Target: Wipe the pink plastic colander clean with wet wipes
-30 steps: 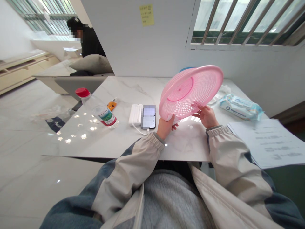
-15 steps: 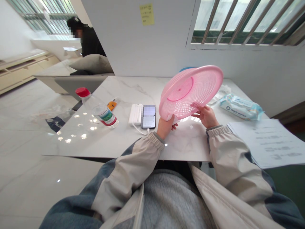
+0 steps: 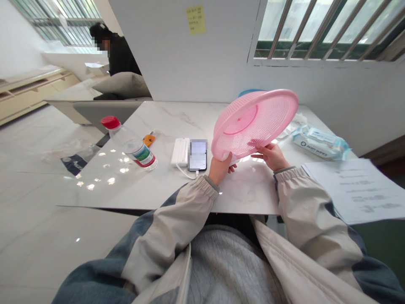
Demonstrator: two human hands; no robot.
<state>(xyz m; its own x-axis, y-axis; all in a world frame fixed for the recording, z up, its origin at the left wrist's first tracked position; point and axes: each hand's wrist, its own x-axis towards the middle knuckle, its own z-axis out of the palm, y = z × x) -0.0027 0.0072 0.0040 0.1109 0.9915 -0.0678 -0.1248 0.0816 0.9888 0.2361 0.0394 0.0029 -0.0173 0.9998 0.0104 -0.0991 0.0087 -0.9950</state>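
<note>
Tilting a pink plastic basket (image 3: 256, 122) above a marble table (image 3: 240, 190), the left hand (image 3: 220, 169) wraps the basket's lower rim, while the right hand (image 3: 272, 156) stays open, its extended fingers (image 3: 259, 154) against the underside. Just left of the basket lie a blurred phone (image 3: 198, 155) and a white power bank (image 3: 180, 152). Farther left stands a red-capped water bottle (image 3: 131, 147); right lie baby wipes (image 3: 321, 144) and printed papers (image 3: 354, 190). A seated person (image 3: 122, 55) is farthest off.
</note>
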